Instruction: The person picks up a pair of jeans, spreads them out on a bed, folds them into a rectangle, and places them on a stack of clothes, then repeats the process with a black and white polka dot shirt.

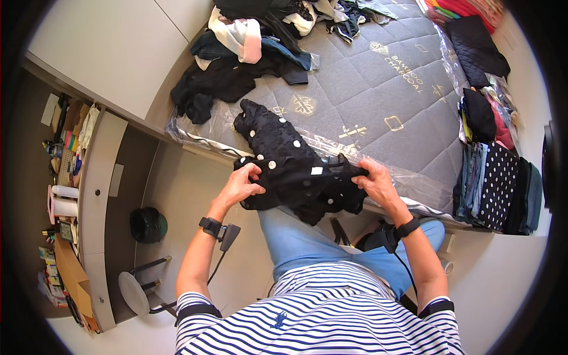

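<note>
Stretched between my two hands is a sheer black garment (284, 177) with white dots and a small white tag. My left hand (242, 184) pinches its left edge between thumb and fingers. At the opposite edge, my right hand (375, 179) grips a bunched part of the cloth. The far end of the garment lies on the near edge of a grey quilted mattress (355, 88); its near end hangs over my lap. Clear plastic film (412, 182) covers the mattress edge beside my right hand.
A loose heap of clothes (239, 75) lies at the mattress's far left. Folded jeans and a polka-dot cloth (499, 186) stand in a row at the right. A desk (95, 222) with small items, a stool (133, 293) and a black-lined bin (144, 225) are on the left.
</note>
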The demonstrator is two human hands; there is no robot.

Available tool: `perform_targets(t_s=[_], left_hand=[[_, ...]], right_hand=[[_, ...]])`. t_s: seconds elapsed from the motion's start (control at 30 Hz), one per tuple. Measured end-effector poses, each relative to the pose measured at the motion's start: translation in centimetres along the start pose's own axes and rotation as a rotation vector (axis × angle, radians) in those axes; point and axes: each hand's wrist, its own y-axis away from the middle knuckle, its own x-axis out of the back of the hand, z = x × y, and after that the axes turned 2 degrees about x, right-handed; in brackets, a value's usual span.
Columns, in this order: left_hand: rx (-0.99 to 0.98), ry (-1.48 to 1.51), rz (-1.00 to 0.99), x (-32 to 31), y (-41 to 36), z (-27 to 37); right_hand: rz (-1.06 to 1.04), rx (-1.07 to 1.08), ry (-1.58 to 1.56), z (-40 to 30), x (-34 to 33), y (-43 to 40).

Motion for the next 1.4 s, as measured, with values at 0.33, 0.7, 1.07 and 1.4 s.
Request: perform_targets(t_s=[0.33, 0.7, 1.07, 1.4], left_hand=[[-0.012, -0.069, -0.024, 1.8, -0.3, 0.0], [-0.112, -0.007, 0.167, 1.8, -2.4, 0.5], [-0.107, -0.103, 0.050, 0.3, -1.5, -1.6], [-0.053, -0.113, 0.029, -1.0, -2.1, -1.4]], right_hand=[[0.046, 0.067, 0.195, 0.6, 1.2, 0.1], [0.118, 0.027, 0.235, 3.8, 1.0, -0.7], [0.099, -0.118, 0.091, 2.3, 1.0, -0.4], [0.123, -0.178, 0.082, 2.1, 1.4, -0.2]])
